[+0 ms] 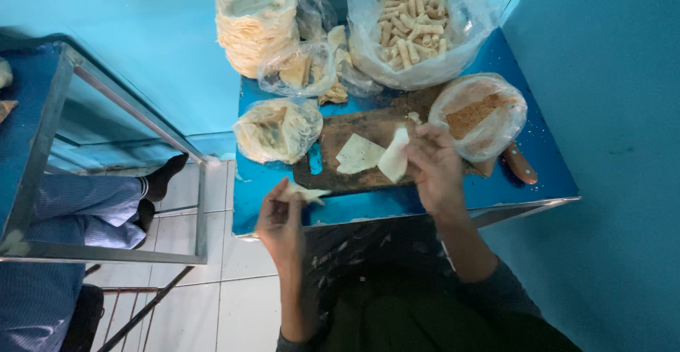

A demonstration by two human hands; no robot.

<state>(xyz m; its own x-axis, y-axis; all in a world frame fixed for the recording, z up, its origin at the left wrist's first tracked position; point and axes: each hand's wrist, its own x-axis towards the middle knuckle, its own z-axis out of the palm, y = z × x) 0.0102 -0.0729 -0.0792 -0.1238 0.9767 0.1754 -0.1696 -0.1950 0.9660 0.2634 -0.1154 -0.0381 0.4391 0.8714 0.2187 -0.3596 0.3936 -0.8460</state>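
Pale dough everywhere: right hand pinching a wrapper above the board, frame centre; left hand fingers pressed around a folded piece, lower centre. Better kept taut, edges aligned, grip light.

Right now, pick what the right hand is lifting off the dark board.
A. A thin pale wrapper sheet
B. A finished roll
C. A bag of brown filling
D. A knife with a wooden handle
A: the right hand pinches a thin pale sheet by its edge above the board, while the knife lies untouched behind the filling bag.
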